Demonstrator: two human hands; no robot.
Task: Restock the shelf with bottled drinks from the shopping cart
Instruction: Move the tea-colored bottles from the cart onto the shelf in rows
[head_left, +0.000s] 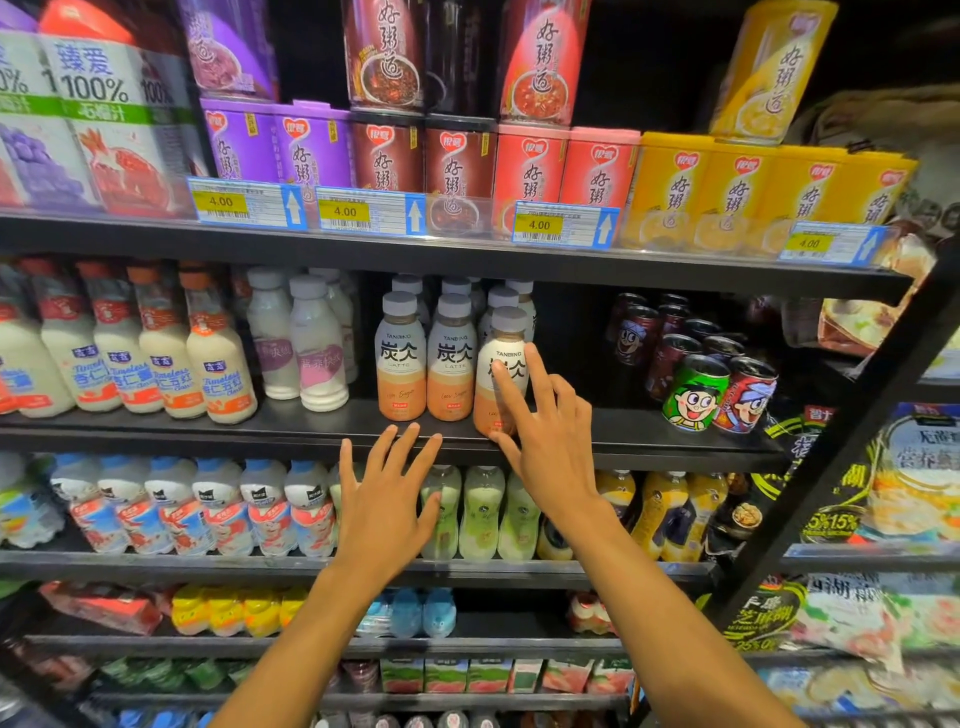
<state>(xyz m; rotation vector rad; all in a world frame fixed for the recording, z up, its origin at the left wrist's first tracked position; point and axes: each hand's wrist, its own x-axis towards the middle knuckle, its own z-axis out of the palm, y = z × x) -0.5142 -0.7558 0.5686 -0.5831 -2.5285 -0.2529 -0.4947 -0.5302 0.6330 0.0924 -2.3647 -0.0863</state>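
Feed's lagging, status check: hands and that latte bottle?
Right hand touches front latte bottle, at shelf edge. Left hand spread, empty. Nothing in the way.

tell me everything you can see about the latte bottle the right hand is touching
The rightmost plastic latte bottle has a grey cap, a white upper label with black characters and a peach lower half. It stands about upright at the front of the black shelf, beside two similar bottles. The right hand touches it: fingertips on the label, thumb near the base.
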